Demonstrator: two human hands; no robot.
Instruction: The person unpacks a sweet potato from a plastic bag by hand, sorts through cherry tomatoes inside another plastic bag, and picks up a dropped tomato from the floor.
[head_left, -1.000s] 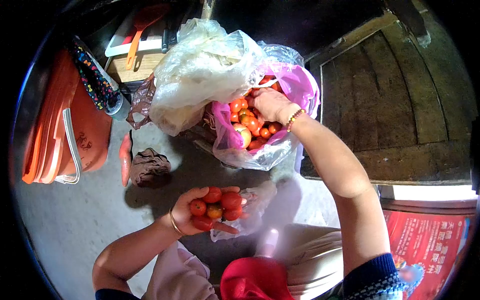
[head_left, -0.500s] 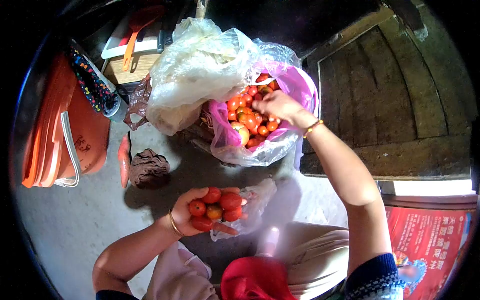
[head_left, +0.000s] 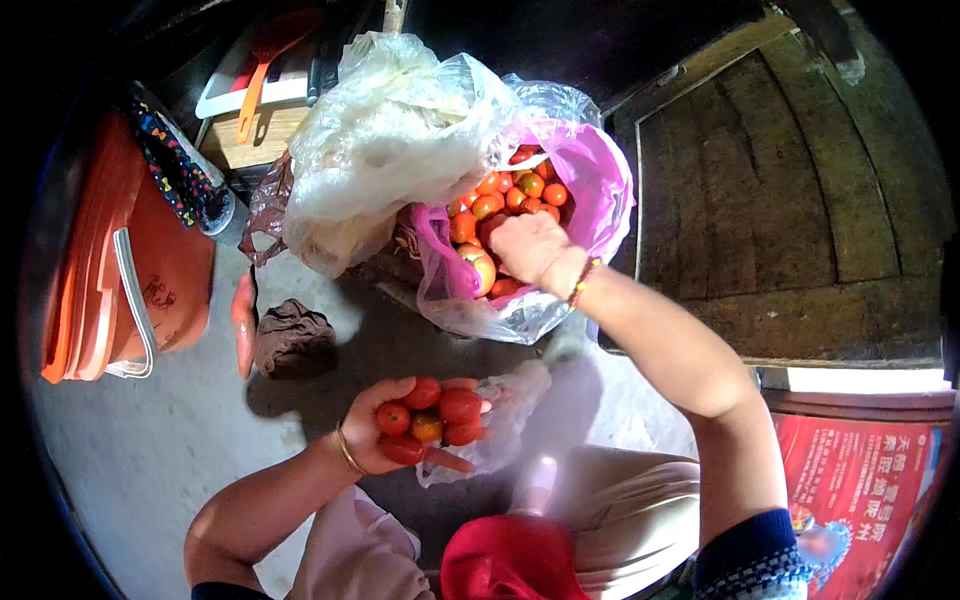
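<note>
My left hand (head_left: 372, 425), palm up with fingers curled at the sides, cradles several small red tomatoes (head_left: 461, 406), one of them partly greenish-brown. A thin clear plastic bag (head_left: 512, 420) hangs by its fingertips; I cannot tell whether the hand grips it. My right hand (head_left: 530, 247) reaches down into a pink-lined plastic bag (head_left: 597, 180) filled with tomatoes (head_left: 487, 207). Its fingers are hidden among the fruit. A larger, paler tomato (head_left: 478, 268) lies at the bag's left side, near that hand.
A big crumpled clear bag (head_left: 390, 150) leans left of the tomatoes. Farther left are a brown lump (head_left: 294, 340), a sweet potato (head_left: 244, 325) and an orange bucket (head_left: 170, 290). An orange slotted spatula (head_left: 254, 100) lies at the back. Dark wooden boards (head_left: 770, 200) stand right; a red printed box (head_left: 860, 480) is below.
My right hand has moved down and slightly left, deeper into the tomatoes, uncovering those at the back. My left hand still holds its tomatoes in nearly the same place.
</note>
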